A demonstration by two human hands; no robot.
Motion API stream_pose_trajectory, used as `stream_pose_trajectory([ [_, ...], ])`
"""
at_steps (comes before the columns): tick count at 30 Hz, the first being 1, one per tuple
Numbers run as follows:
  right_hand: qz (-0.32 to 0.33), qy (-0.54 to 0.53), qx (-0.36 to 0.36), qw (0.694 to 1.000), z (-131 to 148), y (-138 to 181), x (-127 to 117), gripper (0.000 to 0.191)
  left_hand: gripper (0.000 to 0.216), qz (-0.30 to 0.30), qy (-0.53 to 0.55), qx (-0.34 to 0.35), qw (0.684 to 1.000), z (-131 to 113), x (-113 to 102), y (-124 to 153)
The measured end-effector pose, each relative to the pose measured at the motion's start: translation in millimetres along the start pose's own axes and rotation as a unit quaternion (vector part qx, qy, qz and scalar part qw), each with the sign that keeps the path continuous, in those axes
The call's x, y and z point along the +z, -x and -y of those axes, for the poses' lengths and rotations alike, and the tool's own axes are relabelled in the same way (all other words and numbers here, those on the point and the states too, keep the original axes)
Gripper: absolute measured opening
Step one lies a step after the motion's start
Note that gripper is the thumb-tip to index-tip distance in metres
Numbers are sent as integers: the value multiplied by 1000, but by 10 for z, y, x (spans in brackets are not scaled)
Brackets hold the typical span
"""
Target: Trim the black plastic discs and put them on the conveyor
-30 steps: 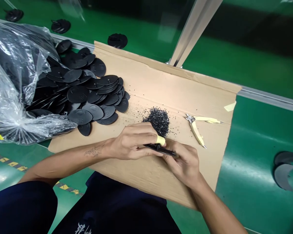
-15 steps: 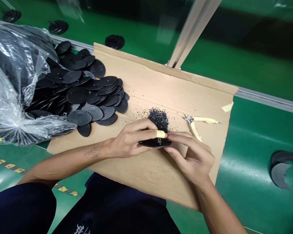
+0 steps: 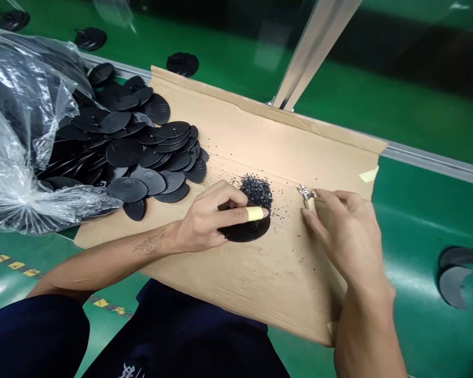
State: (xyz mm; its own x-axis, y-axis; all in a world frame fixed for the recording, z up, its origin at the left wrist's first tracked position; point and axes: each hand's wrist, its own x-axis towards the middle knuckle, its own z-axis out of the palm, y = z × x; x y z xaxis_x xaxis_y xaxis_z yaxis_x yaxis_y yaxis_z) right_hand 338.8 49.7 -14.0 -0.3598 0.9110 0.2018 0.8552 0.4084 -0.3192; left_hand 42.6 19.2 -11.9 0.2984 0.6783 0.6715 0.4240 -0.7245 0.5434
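A black plastic disc (image 3: 246, 232) is held in my left hand (image 3: 208, 218), low over the cardboard. A finger wrapped in pale yellow tape (image 3: 255, 213) lies across the disc's upper face and hides part of it. Over to the right, my right hand (image 3: 345, 226) closes its thumb and fingers around the handles of a pair of side cutters (image 3: 308, 196). Their metal jaws point up and left, and the hand covers most of the pale yellow grips. Just behind the disc is a heap of tiny black plastic clippings (image 3: 257, 190).
Many black discs (image 3: 128, 152) are piled at the left, spilling from a clear plastic bag (image 3: 27, 105). A cardboard sheet (image 3: 268, 134) lies under the work. A metal post (image 3: 313, 55) rises behind it. Dark curved pieces (image 3: 453, 283) are at the far right.
My right hand has left the disc and moved right to the side cutters. The left hand keeps the disc, which now shows more of its face.
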Motion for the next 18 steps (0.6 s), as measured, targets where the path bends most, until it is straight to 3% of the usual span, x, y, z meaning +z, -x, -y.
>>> stream_pose_trajectory([
  [4, -38, -102, -11, 994, 247, -36, -47, 32, 25, 17, 24, -13, 999, -5, 7, -18],
  [10, -62, -286, -98, 951, 582, -22, -114, 29, 23, 36, 67, -26, 997, -10, 17, -37],
  [18, -40, -271, -175, 946, 650, -23, -118, 32, 21, 41, 81, -17, 996, 17, 0, -13],
])
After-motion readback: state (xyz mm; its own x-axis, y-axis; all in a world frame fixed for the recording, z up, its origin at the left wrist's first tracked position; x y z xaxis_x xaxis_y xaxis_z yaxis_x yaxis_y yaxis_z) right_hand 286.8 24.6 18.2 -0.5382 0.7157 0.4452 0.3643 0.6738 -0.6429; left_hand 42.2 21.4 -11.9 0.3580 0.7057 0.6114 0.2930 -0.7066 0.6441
